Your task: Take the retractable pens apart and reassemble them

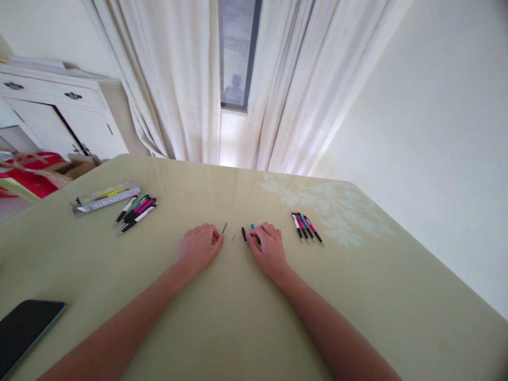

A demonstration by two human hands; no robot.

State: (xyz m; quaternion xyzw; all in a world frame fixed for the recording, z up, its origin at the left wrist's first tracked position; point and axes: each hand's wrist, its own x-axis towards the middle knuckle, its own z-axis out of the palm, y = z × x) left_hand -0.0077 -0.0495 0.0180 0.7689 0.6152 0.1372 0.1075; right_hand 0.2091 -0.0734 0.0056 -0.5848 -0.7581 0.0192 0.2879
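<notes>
My left hand point(199, 245) rests on the table with thumb and forefinger pinched on a thin dark pen refill point(224, 228), which points up and away. A few centimetres to its right, my right hand point(270, 247) has its fingers closed at a short black pen part point(244, 235). Under those fingers lies a teal pen barrel point(253, 226), mostly hidden by the hand. Between the hands there is a tiny greyish piece point(233, 237), too small to make out, perhaps a spring.
Several pens point(137, 212) lie bunched at the left beside an open pen box point(108, 197). Another row of pens point(306, 228) is at the right. A dark phone point(29, 330) lies at the near left of the table point(222, 328). Curtains and a white cabinet point(59, 100) stand behind.
</notes>
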